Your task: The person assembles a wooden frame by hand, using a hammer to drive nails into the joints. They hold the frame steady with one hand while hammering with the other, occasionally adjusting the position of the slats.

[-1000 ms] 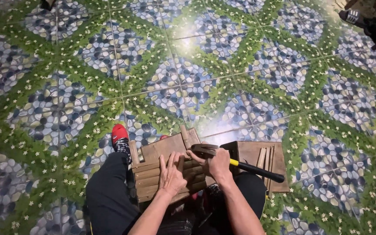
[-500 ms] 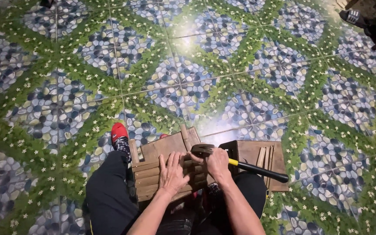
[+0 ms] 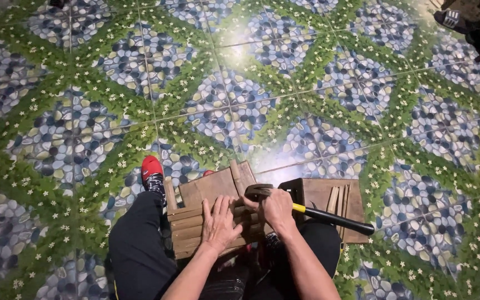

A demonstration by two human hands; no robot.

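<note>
Two hands are seen: the left hand [image 3: 219, 225] is pressed flat, fingers spread and grasping nothing, on a slatted wooden piece [image 3: 209, 214] resting across the knees. One hammer [image 3: 312, 211] is clenched near its head by the right hand [image 3: 276, 208]. One red shoe [image 3: 152, 171] is visible; the other foot is hidden. A second wooden piece [image 3: 334, 200] lies just beside on the patterned tiled floor [image 3: 140, 83], partly crossed by the handle.

Loads of open tiled floor [image 3: 240, 100] ahead and off to both sides, so hands can swing forward freely. Down low it's cramped: the slatted wooden piece [image 3: 206, 214], the second wooden board [image 3: 329, 194], the hammer [image 3: 329, 218] and the red shoe [image 3: 152, 169] crowd the lap area.
</note>
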